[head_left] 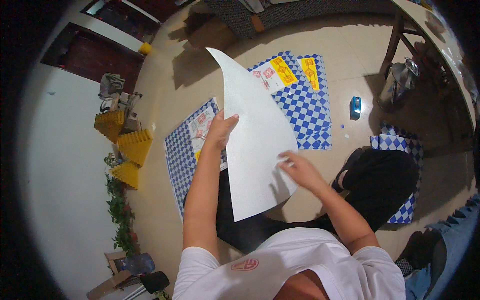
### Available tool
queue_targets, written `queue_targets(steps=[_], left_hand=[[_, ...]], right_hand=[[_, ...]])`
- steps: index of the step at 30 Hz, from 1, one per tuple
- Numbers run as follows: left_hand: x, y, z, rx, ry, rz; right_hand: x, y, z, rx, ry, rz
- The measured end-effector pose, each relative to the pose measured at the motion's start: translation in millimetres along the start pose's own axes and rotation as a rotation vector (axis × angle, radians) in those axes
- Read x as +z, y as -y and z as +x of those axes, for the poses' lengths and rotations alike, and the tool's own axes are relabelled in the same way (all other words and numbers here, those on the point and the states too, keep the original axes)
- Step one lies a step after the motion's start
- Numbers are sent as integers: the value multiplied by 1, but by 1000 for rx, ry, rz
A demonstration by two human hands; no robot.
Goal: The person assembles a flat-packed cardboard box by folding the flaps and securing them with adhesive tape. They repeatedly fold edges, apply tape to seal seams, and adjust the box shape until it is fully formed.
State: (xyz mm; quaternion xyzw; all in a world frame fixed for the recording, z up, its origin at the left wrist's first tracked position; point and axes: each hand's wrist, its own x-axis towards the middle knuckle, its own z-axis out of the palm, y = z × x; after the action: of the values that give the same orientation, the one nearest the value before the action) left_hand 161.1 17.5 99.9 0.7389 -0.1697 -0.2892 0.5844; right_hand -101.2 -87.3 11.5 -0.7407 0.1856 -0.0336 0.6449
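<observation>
Blue-white checkered flat sheets, likely unfolded cartons, on floor: one sheet under left forearm, red-white label; two overlapping sheets beyond, yellow-red labels. Another checkered piece at right, beneath the dark clothing.

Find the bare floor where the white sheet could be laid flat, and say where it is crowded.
Bare tan floor lies between the far checkered sheets and the dark doorway. A smaller patch lies between those sheets and the metal kettle. The floor is crowded under the white sheet, held by both hands: the near checkered sheet, legs and the blue stapler.
</observation>
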Motion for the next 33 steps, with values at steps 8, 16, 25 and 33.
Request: queue_targets(steps=[8,16,25,33], left_hand=[[-7,-73,-42,249,4,-70],[65,-84,-95,317,-264,513],[169,-18,-109,649,-36,434],[59,-1,-45,735,-397,233]], right_hand=[[-78,-86,75,12,-505,140],[-47,90,51,-282,-121,301],[-81,114,36,-203,-236,348],[-145,94,20,-216,-263,454]])
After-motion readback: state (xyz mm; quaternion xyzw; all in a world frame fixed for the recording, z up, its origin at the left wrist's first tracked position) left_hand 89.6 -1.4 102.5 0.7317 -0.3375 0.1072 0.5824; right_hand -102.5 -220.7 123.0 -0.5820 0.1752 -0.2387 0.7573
